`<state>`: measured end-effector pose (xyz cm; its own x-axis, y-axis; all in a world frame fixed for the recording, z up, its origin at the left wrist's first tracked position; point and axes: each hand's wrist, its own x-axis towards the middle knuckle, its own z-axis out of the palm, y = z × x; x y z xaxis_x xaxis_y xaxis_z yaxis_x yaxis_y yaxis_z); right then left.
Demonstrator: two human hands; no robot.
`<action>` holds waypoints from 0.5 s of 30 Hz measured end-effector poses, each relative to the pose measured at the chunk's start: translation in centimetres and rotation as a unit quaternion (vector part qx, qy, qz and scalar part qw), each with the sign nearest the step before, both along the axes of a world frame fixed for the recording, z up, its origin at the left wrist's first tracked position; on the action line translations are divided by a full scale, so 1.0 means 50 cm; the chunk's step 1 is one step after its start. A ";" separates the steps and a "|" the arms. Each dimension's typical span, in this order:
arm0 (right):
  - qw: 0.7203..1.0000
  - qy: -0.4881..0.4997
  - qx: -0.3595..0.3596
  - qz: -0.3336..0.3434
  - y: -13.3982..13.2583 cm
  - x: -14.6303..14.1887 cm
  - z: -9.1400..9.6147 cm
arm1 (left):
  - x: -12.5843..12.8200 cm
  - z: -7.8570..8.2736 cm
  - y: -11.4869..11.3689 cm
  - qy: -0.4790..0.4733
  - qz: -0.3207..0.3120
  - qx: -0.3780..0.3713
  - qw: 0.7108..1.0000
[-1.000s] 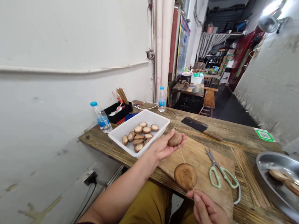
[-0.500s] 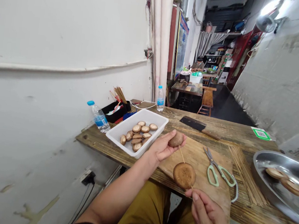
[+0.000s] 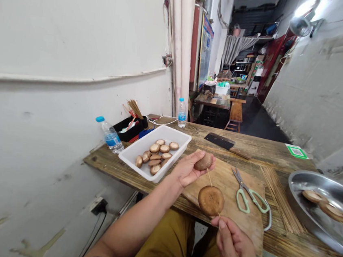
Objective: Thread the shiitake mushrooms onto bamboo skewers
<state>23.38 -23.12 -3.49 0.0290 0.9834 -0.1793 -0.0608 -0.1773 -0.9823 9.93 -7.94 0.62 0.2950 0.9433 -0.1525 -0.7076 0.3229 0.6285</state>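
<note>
My left hand (image 3: 190, 169) is closed around a small brown mushroom (image 3: 204, 161) above the wooden cutting board (image 3: 230, 183). A thin bamboo skewer (image 3: 208, 177) runs from that mushroom down through a larger round mushroom (image 3: 211, 200). My right hand (image 3: 234, 245) pinches the skewer's near end just below the larger mushroom. A white tray (image 3: 145, 145) with several mushrooms (image 3: 155, 157) lies to the left of my left hand.
Green-handled scissors (image 3: 248, 196) lie on the board's right side, a cleaver (image 3: 223, 143) beyond it. A pile of skewers (image 3: 280, 197) and a metal basin (image 3: 319, 207) with skewered mushrooms are at right. Two water bottles (image 3: 108, 135) and a black holder (image 3: 130, 126) stand by the wall. A person sits far down the corridor.
Both hands hold much as before; the left hand's mushroom has edged slightly along the skewer. The view has shifted a little.
</note>
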 end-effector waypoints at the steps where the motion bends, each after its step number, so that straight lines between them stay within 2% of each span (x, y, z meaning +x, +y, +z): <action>1: 1.000 0.000 0.000 0.001 0.000 -0.001 -0.001 | 0.001 -0.001 0.000 0.003 -0.002 0.002 1.000; 7: 0.998 -0.035 0.042 0.002 0.006 0.006 -0.021 | 0.006 -0.002 -0.002 0.007 -0.008 -0.002 1.000; 11: 0.995 -0.068 0.066 0.040 0.017 0.016 -0.043 | 0.011 0.000 -0.003 0.008 -0.004 -0.019 1.000; 15: 0.991 -0.096 0.093 0.021 0.023 0.016 -0.059 | 0.014 0.002 -0.002 0.010 -0.003 -0.023 1.000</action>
